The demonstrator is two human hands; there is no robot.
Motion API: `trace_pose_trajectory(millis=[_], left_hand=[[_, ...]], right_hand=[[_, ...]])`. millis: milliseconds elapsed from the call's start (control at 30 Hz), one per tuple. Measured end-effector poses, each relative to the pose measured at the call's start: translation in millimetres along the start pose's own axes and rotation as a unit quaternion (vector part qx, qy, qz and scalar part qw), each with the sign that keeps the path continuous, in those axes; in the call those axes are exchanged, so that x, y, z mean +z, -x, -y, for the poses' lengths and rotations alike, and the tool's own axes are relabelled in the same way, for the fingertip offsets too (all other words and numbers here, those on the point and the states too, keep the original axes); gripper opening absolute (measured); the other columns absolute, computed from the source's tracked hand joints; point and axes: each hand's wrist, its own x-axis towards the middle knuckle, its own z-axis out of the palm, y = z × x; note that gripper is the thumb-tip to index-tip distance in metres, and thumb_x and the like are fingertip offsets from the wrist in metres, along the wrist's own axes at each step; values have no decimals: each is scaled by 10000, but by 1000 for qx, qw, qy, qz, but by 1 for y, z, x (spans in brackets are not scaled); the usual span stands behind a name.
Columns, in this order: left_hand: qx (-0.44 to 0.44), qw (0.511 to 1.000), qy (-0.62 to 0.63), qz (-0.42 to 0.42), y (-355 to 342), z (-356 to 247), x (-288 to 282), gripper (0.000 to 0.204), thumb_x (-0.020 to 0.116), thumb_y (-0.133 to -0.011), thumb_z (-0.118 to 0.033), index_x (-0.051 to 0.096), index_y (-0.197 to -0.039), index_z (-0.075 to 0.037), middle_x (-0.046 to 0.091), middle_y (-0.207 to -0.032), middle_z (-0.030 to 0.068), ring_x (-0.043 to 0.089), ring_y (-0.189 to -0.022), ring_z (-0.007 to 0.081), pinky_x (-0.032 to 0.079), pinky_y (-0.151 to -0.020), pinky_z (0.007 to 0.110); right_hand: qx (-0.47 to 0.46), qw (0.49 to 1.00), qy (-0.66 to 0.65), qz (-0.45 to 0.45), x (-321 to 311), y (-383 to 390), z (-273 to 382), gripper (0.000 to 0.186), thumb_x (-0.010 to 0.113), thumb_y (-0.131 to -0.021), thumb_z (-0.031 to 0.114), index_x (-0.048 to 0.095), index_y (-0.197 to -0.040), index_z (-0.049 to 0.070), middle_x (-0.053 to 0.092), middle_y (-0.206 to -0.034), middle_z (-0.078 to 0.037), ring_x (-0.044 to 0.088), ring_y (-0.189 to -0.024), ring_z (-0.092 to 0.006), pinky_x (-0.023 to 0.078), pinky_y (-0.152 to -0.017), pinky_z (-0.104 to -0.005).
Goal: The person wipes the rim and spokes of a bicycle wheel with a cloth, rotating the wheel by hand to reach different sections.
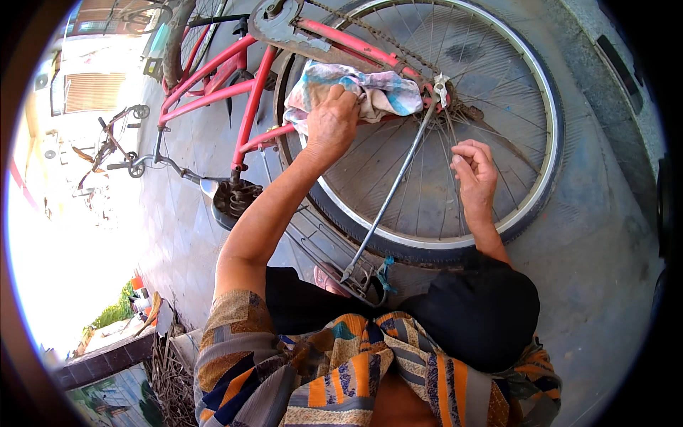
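A pink-red bicycle (249, 114) lies across the view with its rear wheel (556, 114) in front of me. My left hand (331, 127) is closed on a multicoloured patterned cloth (395, 92), bunched over the frame tube beside the wheel. To its right, my right hand (475, 169) is over the spokes near the hub (455, 110), fingers curled in a pinch. A thin line runs from the hub towards those fingertips; I cannot tell whether it is a spoke or something held. A metal stay (398, 181) slants from the axle to the rear rack (324, 238).
The chain (373, 30) and chainwheel guard (276, 25) are at the top. The saddle (231, 203) with its springs is to the left. Another bicycle (114, 146) stands farther left. Dry twigs (171, 384) lie by a low wall (107, 359). A concrete step (612, 64) runs along the right.
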Motion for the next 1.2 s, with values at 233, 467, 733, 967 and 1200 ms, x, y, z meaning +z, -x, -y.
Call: trace_pose_trajectory(millis=[233,467,733,967,1200], left_hand=[[103,990,-58,79,7,38,-19,174,627,-905,-210,568,-992,-71,578,-917,133,609,-924,358,503,-765,469],[-28,985,-83,151,45,95,-53,257,633,-915,-291,578,-984,-50,644,-959,155,643,-956,367,514,-809,475],[1,983,-75,167,37,99,-52,302,664,-903,-321,566,-969,-42,658,-935,174,645,-950,379,500,-783,500],[53,989,-53,127,39,110,-37,321,644,-908,-366,609,-939,-48,702,-898,158,690,-843,354,532,-727,476],[68,994,-19,89,34,123,-22,314,655,-880,-354,660,-907,-41,726,-852,170,721,-808,336,566,-708,448]], right_hand=[[11,1000,3,16,-3,1,6,149,613,-871,-70,665,-999,-16,566,-1128,-56,583,-784,-80,498,-700,-220],[-17,998,65,22,-4,0,8,136,617,-874,-69,665,-989,-15,572,-1117,-56,576,-796,-76,493,-698,-221],[-67,983,169,22,7,5,11,129,607,-867,-81,652,-967,-14,567,-1093,-59,575,-818,-95,488,-696,-231],[-184,880,438,13,19,12,19,238,654,-794,-77,645,-1012,17,543,-1160,-118,618,-936,-275,504,-761,-357],[-120,698,691,143,41,45,59,339,710,-728,-2,661,-1062,33,423,-1464,-209,493,-1235,-397,438,-1005,-484]])
